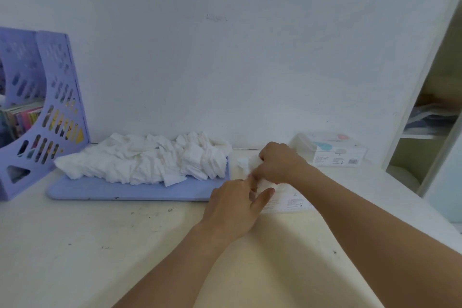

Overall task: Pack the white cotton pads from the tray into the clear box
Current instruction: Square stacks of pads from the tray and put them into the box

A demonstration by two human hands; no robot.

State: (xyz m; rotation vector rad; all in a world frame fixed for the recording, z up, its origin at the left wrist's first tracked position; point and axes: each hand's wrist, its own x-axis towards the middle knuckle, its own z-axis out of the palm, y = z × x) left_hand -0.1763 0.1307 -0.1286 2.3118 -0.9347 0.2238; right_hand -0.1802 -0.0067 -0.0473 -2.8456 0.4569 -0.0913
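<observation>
A heap of white cotton pads [150,160] lies on a lavender tray [125,191] at the left centre of the desk. Just right of the tray stands a low clear box [291,204] with a printed label on its front, mostly hidden by my hands. My right hand [280,162] reaches over the box with its fingers curled down on a small bunch of white pads [246,165]. My left hand [235,204] lies at the box's near left side, its straight fingers touching the pads and the box edge.
A lavender file rack [45,107] with books stands at the far left against the wall. A second clear box with a pink and blue label [332,150] sits behind my right hand. An open shelf unit [430,120] rises on the right. The desk is white and scuffed.
</observation>
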